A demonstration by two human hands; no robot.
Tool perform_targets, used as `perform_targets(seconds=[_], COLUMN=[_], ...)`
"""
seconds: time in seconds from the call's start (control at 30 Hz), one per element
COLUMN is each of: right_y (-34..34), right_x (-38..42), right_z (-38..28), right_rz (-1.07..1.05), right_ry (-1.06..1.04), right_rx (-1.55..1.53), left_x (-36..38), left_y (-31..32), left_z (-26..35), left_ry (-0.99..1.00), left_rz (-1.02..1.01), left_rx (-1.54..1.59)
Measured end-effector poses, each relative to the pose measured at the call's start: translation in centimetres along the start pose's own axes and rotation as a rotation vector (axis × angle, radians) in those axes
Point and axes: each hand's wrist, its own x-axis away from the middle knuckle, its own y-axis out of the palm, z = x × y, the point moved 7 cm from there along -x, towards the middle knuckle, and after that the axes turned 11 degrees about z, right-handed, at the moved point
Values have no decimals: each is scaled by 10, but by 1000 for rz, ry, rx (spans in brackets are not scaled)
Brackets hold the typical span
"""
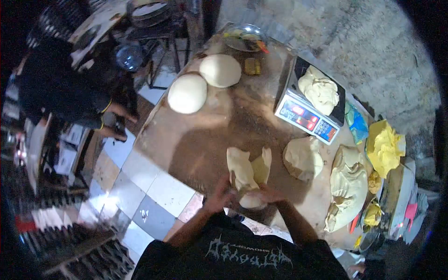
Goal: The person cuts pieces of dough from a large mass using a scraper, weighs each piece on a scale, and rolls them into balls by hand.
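Note:
Close to the front edge of the table, a pale piece of dough [243, 173] is folded, with two flaps standing up and a rounded end toward me. My left hand [220, 195] grips its left side, fingers curled against it and slightly blurred. On the opposite side my right hand [270, 193] is closed on the same dough near the rounded end. To the right lies a smaller flat lump of dough [303, 158]. Beyond it, a large dough mass [347, 186] spreads along the table's right side. A digital scale [308, 119] carries another dough lump [318, 89].
Two smooth dough balls [187, 93] rest at the table's far left. A metal bowl [245, 35] sits at the back. Yellow crumpled paper [385, 147] and a blue packet [357, 123] line the right edge. A person in dark clothes [60, 88] bends at the left.

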Motion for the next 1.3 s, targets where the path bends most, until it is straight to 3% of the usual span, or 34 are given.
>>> perform_targets(seconds=[0.03,0.07,0.13,0.2,0.23,0.3,0.33,0.37,0.4,0.47,0.5,0.57,0.6,0.63,0.67,0.7,0.73,0.77,0.8,0.87,0.9,0.93,0.97,1.0,1.07,1.1,1.13,1.2,1.23,1.27,1.3], right_y=[6,6,19,16,12,-5,-8,-11,-18,7,-2,-8,-14,-19,-27,-32,-39,-36,-26,-5,-2,1,-5,-17,-59,-62,-66,-46,-26,-13,-3], right_x=[19,37,90,156,183,227,262,300,319,387,372,365,356,341,310,246,177,158,122,51,58,77,82,70,78,79,83,70,59,20,-23], right_z=[27,50,72,29,-7,-60,-95,-124,-144,-170,-172,-166,-161,-156,-143,-106,-54,-59,-9,88,65,47,59,59,54,55,46,30,-10,10,49], right_rz=[64,133,95,26,-39,135,199,265,263,71,-92,-53,-14,24,14,-50,173,458,544,688,658,611,611,631,893,888,948,969,942,800,648], right_ry=[-59,-127,-173,-235,-319,-626,-888,-1143,-1138,-1786,-1165,-1225,-1284,-1344,-1428,-953,-747,-592,-544,-419,-475,-496,-381,-291,-282,-255,-334,-404,-607,-380,-160], right_rx=[120,243,-234,-261,-277,-66,68,204,207,697,313,388,471,558,322,-20,-250,63,205,494,508,525,169,-192,-474,-462,-222,149,153,279,403], left_x=[27,45,79,133,125,107,84,59,47,40,33,52,51,45,35,21,13,6,20,76,46,39,52,11,-61,-90,-117,-172,-200,-222,-229], left_y=[31,47,71,133,132,133,118,103,74,15,12,-10,-12,-10,-6,3,16,33,49,68,51,42,34,12,13,8,8,26,31,33,37], left_z=[-1,19,46,-11,45,94,131,167,236,342,354,389,376,351,322,282,232,160,79,-18,-17,-12,11,52,60,34,12,-2,-11,-18,-26], left_ry=[0,-5,-81,-652,-923,-688,-320,-97,-73,445,437,1107,1094,1014,931,733,526,135,-270,89,91,-174,-469,-730,-323,-256,-184,-87,-64,-37,-120], left_rz=[-102,-79,-256,-406,-258,-319,-592,-185,-250,-36,-39,295,304,332,350,292,231,62,-120,-227,-214,-399,-599,-542,-649,-437,-226,-206,-130,-42,-153], left_rx=[-108,-7,330,880,1036,1247,1581,886,1005,600,596,350,355,118,-119,-187,-249,-431,-592,-423,-422,-407,-364,-319,-99,-295,-490,-1010,-1012,-1013,-951])
